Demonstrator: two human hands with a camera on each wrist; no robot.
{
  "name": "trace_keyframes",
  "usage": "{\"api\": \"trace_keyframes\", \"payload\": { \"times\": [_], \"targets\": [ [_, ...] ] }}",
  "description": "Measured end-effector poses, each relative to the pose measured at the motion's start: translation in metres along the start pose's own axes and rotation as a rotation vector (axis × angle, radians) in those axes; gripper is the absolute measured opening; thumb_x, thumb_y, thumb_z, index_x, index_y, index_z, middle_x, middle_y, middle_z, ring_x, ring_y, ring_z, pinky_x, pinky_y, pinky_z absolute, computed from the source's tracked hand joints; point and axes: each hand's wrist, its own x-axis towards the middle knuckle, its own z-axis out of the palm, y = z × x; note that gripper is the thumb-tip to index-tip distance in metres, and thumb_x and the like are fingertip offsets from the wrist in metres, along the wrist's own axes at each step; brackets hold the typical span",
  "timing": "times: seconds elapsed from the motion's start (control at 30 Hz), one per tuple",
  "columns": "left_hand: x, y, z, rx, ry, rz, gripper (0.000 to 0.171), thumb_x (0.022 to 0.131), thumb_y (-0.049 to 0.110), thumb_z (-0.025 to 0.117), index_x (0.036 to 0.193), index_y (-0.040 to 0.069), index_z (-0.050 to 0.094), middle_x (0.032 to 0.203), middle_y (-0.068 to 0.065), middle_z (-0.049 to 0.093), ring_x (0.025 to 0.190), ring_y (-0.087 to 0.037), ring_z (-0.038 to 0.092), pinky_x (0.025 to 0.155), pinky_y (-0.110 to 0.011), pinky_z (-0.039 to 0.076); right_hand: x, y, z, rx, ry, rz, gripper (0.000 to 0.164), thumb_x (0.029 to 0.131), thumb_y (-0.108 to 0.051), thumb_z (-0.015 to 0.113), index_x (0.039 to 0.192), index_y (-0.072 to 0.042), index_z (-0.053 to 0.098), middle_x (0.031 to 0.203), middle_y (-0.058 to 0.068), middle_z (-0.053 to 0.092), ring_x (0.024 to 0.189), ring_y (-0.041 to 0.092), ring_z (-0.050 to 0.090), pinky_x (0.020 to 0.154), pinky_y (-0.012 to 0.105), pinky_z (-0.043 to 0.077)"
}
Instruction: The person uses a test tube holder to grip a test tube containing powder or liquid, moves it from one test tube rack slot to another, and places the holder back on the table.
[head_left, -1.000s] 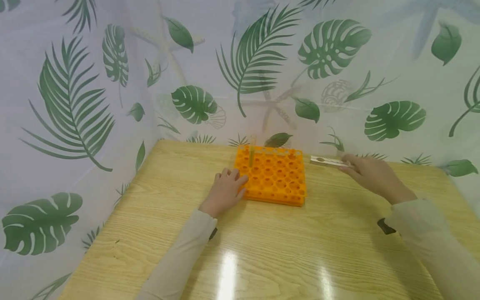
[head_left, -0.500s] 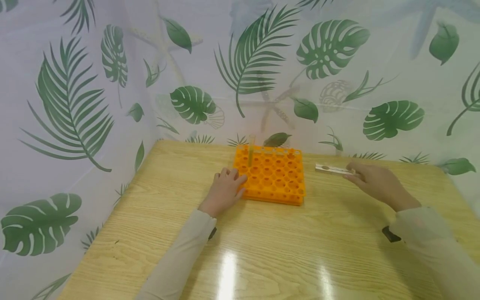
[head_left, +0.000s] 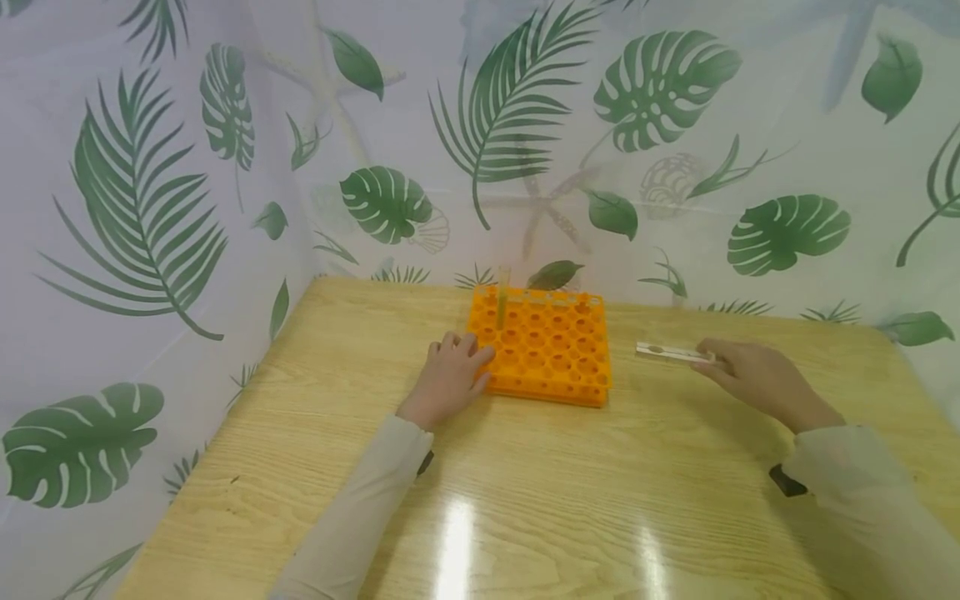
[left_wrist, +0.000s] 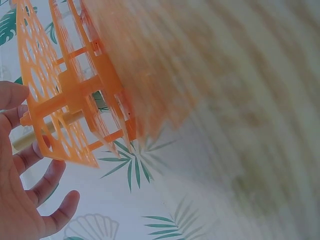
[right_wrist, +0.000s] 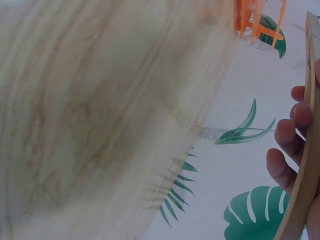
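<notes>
An orange test tube rack [head_left: 546, 388] with rows of round holes sits on the table. Toward its back left, one test tube [head_left: 502, 310] with yellowish liquid stands in a hole. My left hand [head_left: 447, 379] holds the rack's left end; in the left wrist view, thumb and fingers are about the edge of the rack's upper plate [left_wrist: 47, 105]. Off to the right of the rack, my right hand [head_left: 761, 379] grips a wooden test tube holder [head_left: 670, 353] by its right end. The holder's tip points left toward the rack, with nothing visible in it.
The wood-grain table [head_left: 555, 492] runs up to a white wall covering [head_left: 690, 275] with green leaf prints at the back and left. The rack lies close to the table's back edge.
My right hand has drawn the test tube holder away from the rack, to the right and toward me. The left hand, rack and test tube have stayed in place.
</notes>
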Motion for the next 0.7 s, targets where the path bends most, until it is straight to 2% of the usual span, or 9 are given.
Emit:
{"api": "trace_keyframes", "payload": {
  "times": [0.47, 0.7],
  "targets": [
    [0.001, 0.000, 0.000, -0.018, -0.009, 0.000, 0.019, 0.095, 0.032, 0.053, 0.108, 0.019, 0.049, 0.100, -0.005, 0.048, 0.093, -0.026, 0.042, 0.074, -0.037, 0.034, -0.008, 0.011, 0.017, 0.022, -0.052, 0.019, 0.035, 0.094, -0.032, 0.056, 0.114, -0.005, 0.060, 0.100, 0.018, 0.069, 0.080, 0.030, 0.068, 0.068, 0.048, 0.051],
    [0.001, -0.001, 0.001, 0.006, -0.018, -0.003, 0.020, 0.096, 0.033, 0.052, 0.110, 0.019, 0.049, 0.102, -0.006, 0.049, 0.093, -0.027, 0.042, 0.074, -0.038, 0.036, -0.010, 0.017, 0.022, 0.033, -0.070, 0.035, 0.037, 0.094, -0.034, 0.055, 0.116, -0.005, 0.060, 0.106, 0.018, 0.068, 0.086, 0.032, 0.067, 0.073, 0.051, 0.050]
  ]
}}
